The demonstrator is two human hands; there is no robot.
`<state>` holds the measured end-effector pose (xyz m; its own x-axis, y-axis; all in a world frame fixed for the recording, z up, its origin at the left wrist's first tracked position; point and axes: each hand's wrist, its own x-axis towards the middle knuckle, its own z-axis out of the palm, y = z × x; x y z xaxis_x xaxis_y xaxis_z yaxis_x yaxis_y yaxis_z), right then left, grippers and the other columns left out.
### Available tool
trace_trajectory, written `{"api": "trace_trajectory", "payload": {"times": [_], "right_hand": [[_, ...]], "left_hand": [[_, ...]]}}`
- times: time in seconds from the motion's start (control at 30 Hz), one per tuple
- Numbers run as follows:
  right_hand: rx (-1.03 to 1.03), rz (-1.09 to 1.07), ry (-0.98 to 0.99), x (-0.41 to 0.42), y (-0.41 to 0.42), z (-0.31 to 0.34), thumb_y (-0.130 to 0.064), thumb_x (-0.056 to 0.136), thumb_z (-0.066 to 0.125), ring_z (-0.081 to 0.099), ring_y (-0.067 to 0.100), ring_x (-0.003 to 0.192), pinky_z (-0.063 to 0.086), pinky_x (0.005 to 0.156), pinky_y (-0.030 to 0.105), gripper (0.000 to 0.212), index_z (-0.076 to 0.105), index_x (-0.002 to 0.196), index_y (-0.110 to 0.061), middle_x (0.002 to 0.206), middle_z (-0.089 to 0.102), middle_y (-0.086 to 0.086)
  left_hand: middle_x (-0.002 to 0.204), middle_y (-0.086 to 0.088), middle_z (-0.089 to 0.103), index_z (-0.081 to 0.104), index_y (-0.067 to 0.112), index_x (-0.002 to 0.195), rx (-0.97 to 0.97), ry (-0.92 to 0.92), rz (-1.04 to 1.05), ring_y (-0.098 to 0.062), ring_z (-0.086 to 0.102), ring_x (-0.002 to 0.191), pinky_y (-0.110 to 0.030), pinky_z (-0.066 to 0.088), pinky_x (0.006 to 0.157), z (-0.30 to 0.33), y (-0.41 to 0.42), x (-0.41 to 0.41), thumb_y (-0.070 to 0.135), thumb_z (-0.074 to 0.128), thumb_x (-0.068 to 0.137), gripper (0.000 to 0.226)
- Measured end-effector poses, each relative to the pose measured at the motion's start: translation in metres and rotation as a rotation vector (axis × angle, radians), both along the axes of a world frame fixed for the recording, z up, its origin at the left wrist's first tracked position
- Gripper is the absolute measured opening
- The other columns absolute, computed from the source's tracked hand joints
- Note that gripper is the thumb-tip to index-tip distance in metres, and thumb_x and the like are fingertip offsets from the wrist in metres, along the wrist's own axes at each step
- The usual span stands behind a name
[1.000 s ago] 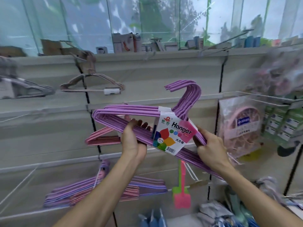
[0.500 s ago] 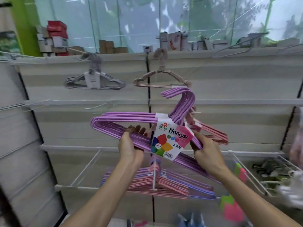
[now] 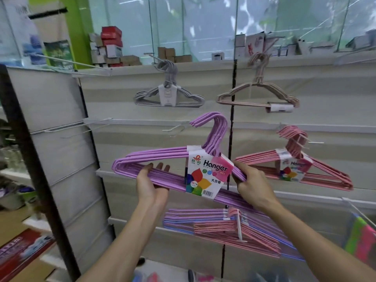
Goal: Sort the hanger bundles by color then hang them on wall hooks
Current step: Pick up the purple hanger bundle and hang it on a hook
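Three bundles are already hanging on the wall hooks in the head view — a grey bundle [image 3: 169, 96] at upper left, a beige bundle [image 3: 258, 96] at upper right, and a pink bundle [image 3: 295, 167] on the row below, at right. One purple bundle [image 3: 154, 163] is being held up in front of the slat wall [image 3: 335, 94], its hooks rising near an empty wire hook [image 3: 175, 129] on the middle row, not yet hung on anything. Its paper label [image 3: 207, 174] is facing the camera. Lower down, a mixed stack [image 3: 234, 226] of purple, blue and pink hangers is lying together on one peg, so by my reading the sorting is roughly half done, with that stack and the held bundle left to place. As for the hands: the left hand [image 3: 151, 184] is supporting the bundle's bottom bars from beneath, palm up, fingers reaching round behind the bars with their tips showing above them — a loose, cradling hold. The right hand [image 3: 252, 184] is gripping the bundle's right shoulder just beside the label, fingers curled round the wires.
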<state>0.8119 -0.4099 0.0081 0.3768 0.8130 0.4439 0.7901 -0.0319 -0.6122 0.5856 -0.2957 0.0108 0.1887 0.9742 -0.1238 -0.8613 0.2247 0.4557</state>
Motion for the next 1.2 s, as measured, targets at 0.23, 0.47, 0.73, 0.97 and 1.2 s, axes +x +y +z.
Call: {"api": "trace_trajectory", "payload": {"times": [0.23,0.47,0.73,0.97,1.2], "right_hand": [[-0.020,0.037,-0.051,-0.010,0.057,-0.005,-0.005,0.080,0.054,0.064,0.029,0.098,0.054,0.075,0.042,0.066,0.054,0.132,-0.046,0.107,0.073,-0.005],[-0.060,0.029,-0.138,-0.006,0.118,-0.003,-0.010,0.083,0.054,0.064,0.034,0.103,0.050,0.074,0.037,0.065,0.050,0.136,-0.047,0.113,0.073,-0.003],[-0.114,0.037,-0.228,0.002,0.165,0.000,-0.008,0.078,0.049,0.063,0.033,0.105,0.051,0.079,0.039,0.073,0.044,0.140,-0.045,0.116,0.072,0.000],[-0.150,0.017,-0.280,0.001,0.191,-0.006,-0.008,0.080,0.049,0.062,0.031,0.111,0.044,0.076,0.037,0.073,0.042,0.142,-0.045,0.123,0.069,-0.003],[-0.189,-0.028,-0.272,-0.005,0.219,-0.012,-0.007,0.079,0.048,0.061,0.032,0.111,0.042,0.076,0.038,0.074,0.041,0.143,-0.043,0.126,0.067,-0.004]], "left_hand": [[0.121,-0.014,0.061,0.054,0.016,0.091,-0.038,-0.008,0.041,-0.031,0.064,0.105,-0.052,0.043,0.106,-0.009,0.040,-0.015,0.015,0.050,0.096,0.006],[0.110,-0.014,0.061,0.054,0.013,0.091,-0.059,0.000,0.037,-0.028,0.063,0.099,-0.048,0.048,0.087,-0.008,0.085,-0.010,0.015,0.047,0.098,0.009],[0.117,-0.016,0.062,0.053,0.012,0.094,-0.090,-0.016,0.051,-0.031,0.064,0.102,-0.050,0.046,0.099,-0.023,0.138,-0.001,0.011,0.048,0.096,0.006],[0.117,-0.016,0.061,0.055,0.012,0.100,-0.129,-0.025,0.041,-0.031,0.064,0.100,-0.050,0.045,0.103,-0.037,0.171,0.003,0.012,0.048,0.096,0.008],[0.116,-0.016,0.061,0.055,0.010,0.103,-0.162,-0.027,-0.025,-0.032,0.064,0.101,-0.050,0.046,0.103,-0.044,0.213,0.003,0.012,0.048,0.095,0.011]]}}
